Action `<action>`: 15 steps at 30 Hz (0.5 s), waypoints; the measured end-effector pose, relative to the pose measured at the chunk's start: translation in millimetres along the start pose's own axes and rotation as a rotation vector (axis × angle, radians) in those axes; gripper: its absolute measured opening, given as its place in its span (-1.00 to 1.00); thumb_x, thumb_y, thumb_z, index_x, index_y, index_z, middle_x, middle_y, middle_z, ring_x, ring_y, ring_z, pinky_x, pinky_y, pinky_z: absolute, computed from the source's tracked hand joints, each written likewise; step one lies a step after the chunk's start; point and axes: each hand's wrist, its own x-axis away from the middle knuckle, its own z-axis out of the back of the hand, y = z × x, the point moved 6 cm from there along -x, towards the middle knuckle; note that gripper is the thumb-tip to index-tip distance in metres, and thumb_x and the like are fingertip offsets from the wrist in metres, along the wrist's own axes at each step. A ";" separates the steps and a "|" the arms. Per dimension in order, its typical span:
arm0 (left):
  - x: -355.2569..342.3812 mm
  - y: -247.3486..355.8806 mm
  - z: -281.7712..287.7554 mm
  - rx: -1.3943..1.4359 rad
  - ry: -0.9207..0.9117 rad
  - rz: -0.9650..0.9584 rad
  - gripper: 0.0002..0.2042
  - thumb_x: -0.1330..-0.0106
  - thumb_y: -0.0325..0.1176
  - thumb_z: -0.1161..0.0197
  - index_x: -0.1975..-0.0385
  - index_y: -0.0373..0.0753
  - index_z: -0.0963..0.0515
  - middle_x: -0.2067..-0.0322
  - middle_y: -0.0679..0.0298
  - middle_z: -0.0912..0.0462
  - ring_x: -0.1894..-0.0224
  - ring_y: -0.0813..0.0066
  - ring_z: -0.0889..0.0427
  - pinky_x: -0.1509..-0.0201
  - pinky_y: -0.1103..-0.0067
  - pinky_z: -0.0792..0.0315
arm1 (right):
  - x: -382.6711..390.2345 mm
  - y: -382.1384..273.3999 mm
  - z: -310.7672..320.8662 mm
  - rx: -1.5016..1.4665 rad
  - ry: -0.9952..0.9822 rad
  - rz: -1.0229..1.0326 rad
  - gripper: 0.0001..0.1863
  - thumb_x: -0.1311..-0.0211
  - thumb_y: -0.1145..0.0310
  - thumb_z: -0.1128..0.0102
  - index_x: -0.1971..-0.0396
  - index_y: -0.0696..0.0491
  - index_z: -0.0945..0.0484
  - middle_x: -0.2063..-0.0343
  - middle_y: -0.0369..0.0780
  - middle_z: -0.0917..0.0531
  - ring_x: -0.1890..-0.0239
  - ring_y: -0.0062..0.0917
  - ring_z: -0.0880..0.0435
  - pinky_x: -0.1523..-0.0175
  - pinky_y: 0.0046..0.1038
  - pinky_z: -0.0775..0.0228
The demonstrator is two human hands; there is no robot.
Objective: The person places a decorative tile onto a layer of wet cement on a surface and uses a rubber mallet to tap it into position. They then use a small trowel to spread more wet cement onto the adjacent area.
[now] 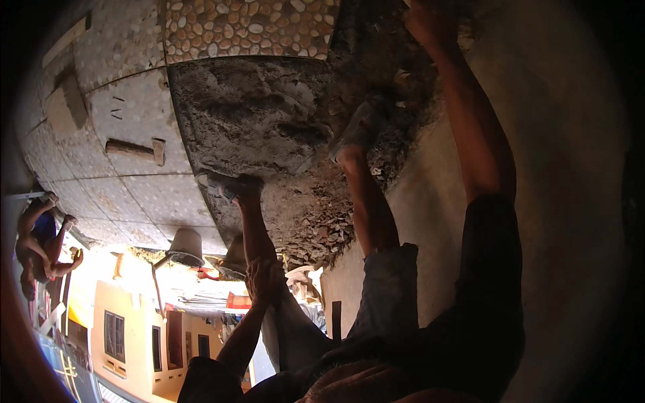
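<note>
My right arm stretches far forward along the wall. My right hand (432,23) is at the upper edge over dark, crumbly ground; its fingers are curled closed, and the picture's edge hides what they hold, if anything. My left hand (263,281) lies on my left leg (254,225) near the knee, holding no tool. Ahead of my feet is a rough bed of dark, damp mortar or sand (252,114). It borders a brown pebble-patterned tile (248,28) at the far side and greyish pebble tiles (138,114) at the left.
On the left tiles lie a hammer-like tool (136,150), small dark pieces (116,108), a flat slab (66,105) and a strip (66,41). A bucket (185,246) stands near broken rubble (319,232). A plain wall (557,168) runs along my right. Another person (44,245) is at far left.
</note>
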 end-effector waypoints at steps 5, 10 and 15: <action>-1.4 -11.9 -14.9 -0.005 0.025 -0.033 -0.72 -0.24 -0.17 -0.22 0.15 -0.19 -0.55 0.00 0.04 -0.53 -0.11 -0.03 -0.43 -0.15 0.18 -0.33 | 62.1 -12.6 -12.5 0.154 0.144 0.274 -0.45 -0.11 0.31 -0.21 -0.17 -0.09 -0.43 0.04 -0.10 -0.55 -0.01 -0.17 -0.58 -0.05 -0.18 -0.47; 2.2 -33.0 -28.5 0.040 0.060 -0.004 -0.73 -0.25 -0.17 -0.21 0.17 -0.19 -0.55 0.03 0.04 -0.55 -0.12 -0.03 -0.41 -0.17 0.17 -0.31 | 109.2 -40.7 22.7 -0.012 -0.128 0.271 -0.44 -0.08 0.32 -0.23 -0.16 -0.13 -0.44 0.06 -0.20 -0.56 0.03 -0.27 -0.61 0.02 -0.17 -0.50; 6.2 -58.3 -43.1 -0.095 0.035 -0.120 -0.67 -0.24 -0.13 -0.23 0.11 -0.19 -0.53 -0.03 0.07 -0.51 -0.14 0.02 -0.42 -0.18 0.21 -0.29 | 101.6 9.4 -17.9 -0.246 -0.180 -0.122 -0.45 -0.17 0.12 -0.20 -0.19 -0.12 -0.41 -0.06 -0.17 -0.55 -0.04 -0.26 -0.59 -0.06 -0.21 -0.47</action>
